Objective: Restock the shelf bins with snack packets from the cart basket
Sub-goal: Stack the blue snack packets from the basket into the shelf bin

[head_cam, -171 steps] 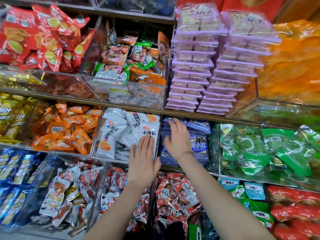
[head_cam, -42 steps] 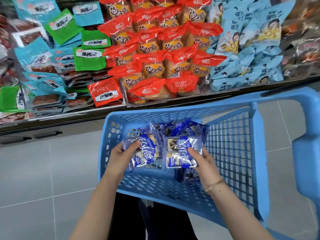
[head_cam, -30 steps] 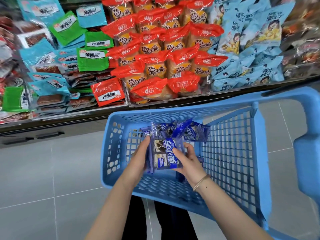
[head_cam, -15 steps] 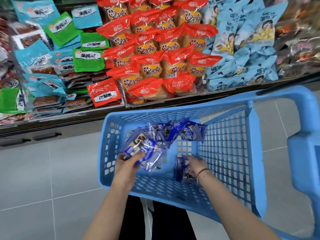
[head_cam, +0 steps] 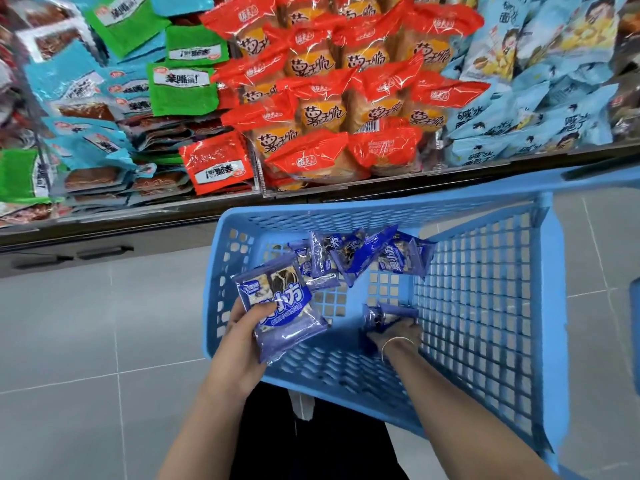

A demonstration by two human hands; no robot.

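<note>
A blue plastic cart basket (head_cam: 485,306) fills the lower right of the head view. My left hand (head_cam: 242,334) grips a small stack of blue snack packets (head_cam: 280,306) above the basket's near left corner. My right hand (head_cam: 398,336) reaches down to the basket floor and closes on another blue packet (head_cam: 384,315), partly hidden by my fingers. Several more blue packets (head_cam: 360,258) lie in a heap against the basket's far wall.
Beyond the basket runs the bottom shelf with red-orange packets (head_cam: 332,112) in the middle, pale blue bags (head_cam: 540,91) to the right, and green and teal flat packs (head_cam: 114,98) to the left. Grey tiled floor (head_cam: 86,341) lies to the left.
My left hand has lifted its stack of packets slightly toward the basket's near left corner. My right hand has reached lower and closed on a packet on the basket floor.
</note>
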